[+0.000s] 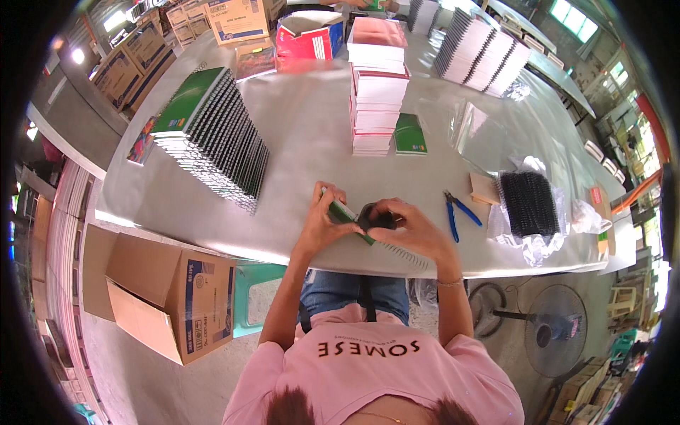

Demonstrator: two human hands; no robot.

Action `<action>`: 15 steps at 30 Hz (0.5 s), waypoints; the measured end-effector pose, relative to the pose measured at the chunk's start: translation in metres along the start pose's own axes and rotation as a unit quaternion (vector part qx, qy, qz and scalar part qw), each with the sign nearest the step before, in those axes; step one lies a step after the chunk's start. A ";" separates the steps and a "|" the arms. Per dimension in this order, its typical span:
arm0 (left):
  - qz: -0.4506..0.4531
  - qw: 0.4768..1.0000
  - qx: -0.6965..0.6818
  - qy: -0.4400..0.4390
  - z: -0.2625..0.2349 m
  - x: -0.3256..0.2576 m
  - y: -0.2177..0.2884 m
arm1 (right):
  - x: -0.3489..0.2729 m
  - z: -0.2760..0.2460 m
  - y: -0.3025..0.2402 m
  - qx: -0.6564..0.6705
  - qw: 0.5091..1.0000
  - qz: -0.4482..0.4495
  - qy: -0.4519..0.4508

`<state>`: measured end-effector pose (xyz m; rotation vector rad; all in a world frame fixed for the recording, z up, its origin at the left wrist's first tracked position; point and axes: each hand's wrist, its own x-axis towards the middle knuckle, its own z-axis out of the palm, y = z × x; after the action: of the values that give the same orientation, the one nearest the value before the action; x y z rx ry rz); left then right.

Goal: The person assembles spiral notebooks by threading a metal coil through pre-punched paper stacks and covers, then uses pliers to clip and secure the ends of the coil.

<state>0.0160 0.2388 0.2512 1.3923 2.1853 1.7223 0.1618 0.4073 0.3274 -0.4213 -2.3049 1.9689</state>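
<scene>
While we hold the notebook at the near edge of the table, our two hands meet over its spine end. The left hand is closed around the green cover, thumb on top, and the right hand pinches a dark coil against the same edge. Both are clamped, close together, almost touching at the fingertips.

To do this well, we judge that the left hand should keep the block of pages square and steady so the punched holes stay lined up, while the right feeds the coil evenly and without force; a skewed stack would likely snag it. The blue pliers lie just to the right, within easy reach.

Our notebook is slim, with a green cover and white page edges, and it lies tilted, its far end running under the right wrist toward the table's rim. How far the coil has entered we cannot tell, since the fingers hide it. A heap of black coils on clear plastic sits further right; a leaning row of bound notebooks stands to the left.
</scene>
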 end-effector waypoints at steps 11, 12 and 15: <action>-0.008 0.999 -0.007 -0.044 -0.007 -0.002 -0.003 | 0.019 0.012 0.018 -0.110 0.992 -0.029 0.063; -0.013 0.999 -0.017 -0.030 -0.009 -0.001 -0.006 | 0.019 0.014 0.013 0.005 0.997 0.003 0.071; -0.038 0.998 -0.057 -0.006 -0.001 -0.004 -0.006 | 0.007 0.019 -0.006 -0.173 0.980 -0.085 0.041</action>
<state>0.0142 0.2353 0.2448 1.2727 2.0694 1.7757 0.1496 0.3902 0.3291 -0.3079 -2.5373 1.4510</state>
